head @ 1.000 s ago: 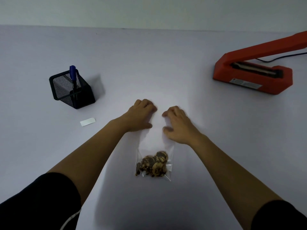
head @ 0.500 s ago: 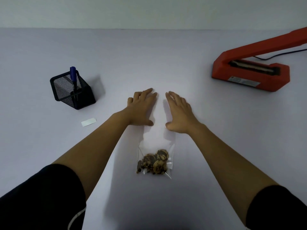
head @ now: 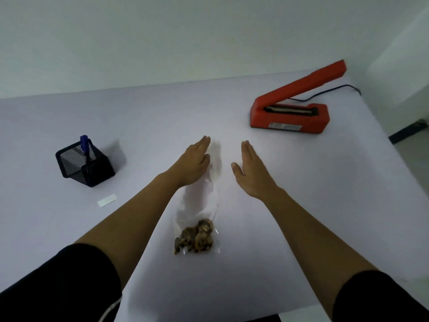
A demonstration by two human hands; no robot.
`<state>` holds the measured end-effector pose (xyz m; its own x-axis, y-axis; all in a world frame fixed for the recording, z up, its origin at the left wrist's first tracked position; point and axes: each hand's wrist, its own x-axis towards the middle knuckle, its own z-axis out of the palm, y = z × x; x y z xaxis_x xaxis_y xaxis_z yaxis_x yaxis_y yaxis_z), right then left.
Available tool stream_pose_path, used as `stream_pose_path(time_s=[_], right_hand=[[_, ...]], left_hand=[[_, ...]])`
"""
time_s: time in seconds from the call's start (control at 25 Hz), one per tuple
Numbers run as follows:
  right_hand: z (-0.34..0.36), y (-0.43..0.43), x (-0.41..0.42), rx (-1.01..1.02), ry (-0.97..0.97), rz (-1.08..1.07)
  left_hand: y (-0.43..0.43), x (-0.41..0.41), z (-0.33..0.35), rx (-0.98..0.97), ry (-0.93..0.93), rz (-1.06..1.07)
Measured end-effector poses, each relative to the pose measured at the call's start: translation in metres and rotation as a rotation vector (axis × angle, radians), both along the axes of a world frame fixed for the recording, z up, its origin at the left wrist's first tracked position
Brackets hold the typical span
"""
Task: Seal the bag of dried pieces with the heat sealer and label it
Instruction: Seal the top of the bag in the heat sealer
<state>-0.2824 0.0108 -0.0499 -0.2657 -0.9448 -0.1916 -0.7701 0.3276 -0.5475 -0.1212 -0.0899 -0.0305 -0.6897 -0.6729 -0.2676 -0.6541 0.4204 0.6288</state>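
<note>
So, pen cup [head: 86,165] with blue pen [head: 84,145] far left | label [head: 107,200] just below it | left hand [head: 193,162] flat, fingers straight, on bag [head: 197,219] top | bag mid-table, pieces at its bottom | right hand [head: 251,171] flat, fingers out, holding nothing | sealer [head: 290,112] far right, arm up

flat hands [head: 193,165] flanking bag [head: 199,205], sealer [head: 290,115]

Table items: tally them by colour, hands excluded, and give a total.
Red: 1, the heat sealer
Black: 1, the mesh pen holder
Blue: 1, the pen
White: 1, the label
Clear: 1, the bag of dried pieces
Total: 5
</note>
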Motion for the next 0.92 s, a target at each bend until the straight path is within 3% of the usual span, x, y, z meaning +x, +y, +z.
stream_pose_path(time_s=[0.32,0.6,0.72,0.92], right_hand=[[0.002,0.014,-0.145,0.053,-0.091,-0.456],[-0.005,0.002,-0.24,0.073,-0.172,-0.483],[-0.012,0.001,-0.244,0.003,-0.297,-0.429],[-0.012,0.029,-0.216,-0.088,-0.418,-0.539]], left_hand=[[-0.001,-0.129,0.014,0.102,0.036,0.126],[-0.014,-0.212,0.014,0.296,0.101,0.475],[-0.016,-0.218,0.008,0.384,0.139,0.502],[-0.002,-0.204,0.009,0.389,0.113,0.499]])
